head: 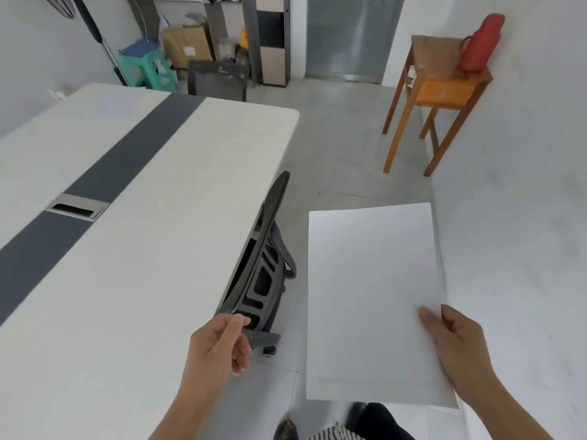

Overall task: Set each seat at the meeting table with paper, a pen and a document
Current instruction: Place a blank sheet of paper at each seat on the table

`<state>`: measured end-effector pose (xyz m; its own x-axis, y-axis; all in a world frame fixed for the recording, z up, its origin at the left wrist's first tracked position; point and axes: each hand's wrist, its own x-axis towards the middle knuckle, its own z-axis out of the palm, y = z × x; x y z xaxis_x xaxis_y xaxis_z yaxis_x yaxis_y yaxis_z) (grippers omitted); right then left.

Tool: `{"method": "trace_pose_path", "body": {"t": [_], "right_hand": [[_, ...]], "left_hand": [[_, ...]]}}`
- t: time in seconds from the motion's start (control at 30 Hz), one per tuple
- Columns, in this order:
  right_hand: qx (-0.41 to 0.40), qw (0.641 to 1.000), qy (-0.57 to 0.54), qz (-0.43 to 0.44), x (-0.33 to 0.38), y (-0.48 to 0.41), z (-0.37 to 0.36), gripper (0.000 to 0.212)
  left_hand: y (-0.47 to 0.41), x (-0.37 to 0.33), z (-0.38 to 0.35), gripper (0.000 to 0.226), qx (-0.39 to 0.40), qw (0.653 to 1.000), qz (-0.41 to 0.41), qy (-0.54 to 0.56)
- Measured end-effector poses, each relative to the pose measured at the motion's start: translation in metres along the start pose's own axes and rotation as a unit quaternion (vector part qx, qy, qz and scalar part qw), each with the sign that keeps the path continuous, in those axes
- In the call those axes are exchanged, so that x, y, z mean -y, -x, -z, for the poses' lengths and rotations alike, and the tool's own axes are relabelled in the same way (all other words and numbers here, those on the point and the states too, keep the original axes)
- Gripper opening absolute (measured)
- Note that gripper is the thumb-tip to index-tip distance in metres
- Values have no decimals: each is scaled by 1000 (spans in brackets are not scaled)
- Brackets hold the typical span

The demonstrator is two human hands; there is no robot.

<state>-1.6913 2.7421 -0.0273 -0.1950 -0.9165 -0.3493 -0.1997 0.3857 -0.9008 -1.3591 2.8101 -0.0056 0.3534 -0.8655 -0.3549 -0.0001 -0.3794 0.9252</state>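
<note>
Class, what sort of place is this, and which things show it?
Probably an office meeting room: a long white table with a dark grey centre strip, a black mesh chair at its edge, and white paper in the right hand.

A red flask [481, 42] is standing on a wooden stand [435, 52] against the right wall. At the far left, a green stool [152, 68] is sitting beside a cardboard box [184, 42], a grey door [352, 33] farther right.

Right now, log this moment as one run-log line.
right hand: grips white paper | left hand: empty, loosely curled, by office chair | meeting table: paper not yet placed
</note>
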Motion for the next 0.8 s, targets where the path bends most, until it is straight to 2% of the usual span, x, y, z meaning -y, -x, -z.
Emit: {"method": "trace_pose_path", "body": {"t": [0.1,0.3,0.47,0.63,0.8], "right_hand": [[16,1000,8,5,15,-56,-6,31],[85,994,55,39,67,-194,-29,22],[176,974,112,87,131,-294,-66,32],[260,946,138,139,186,-360,-143,34],[348,911,138,172,219,-396,-250,36]], "left_hand": [[-41,-14,-19,23,-20,1000,6,1],[-103,-27,-64,23,-109,993,51,11],[-126,-46,-96,23,-191,978,76,32],[-126,-51,-108,21,-269,953,118,73],[-133,-51,-102,19,-319,928,153,117]]}}
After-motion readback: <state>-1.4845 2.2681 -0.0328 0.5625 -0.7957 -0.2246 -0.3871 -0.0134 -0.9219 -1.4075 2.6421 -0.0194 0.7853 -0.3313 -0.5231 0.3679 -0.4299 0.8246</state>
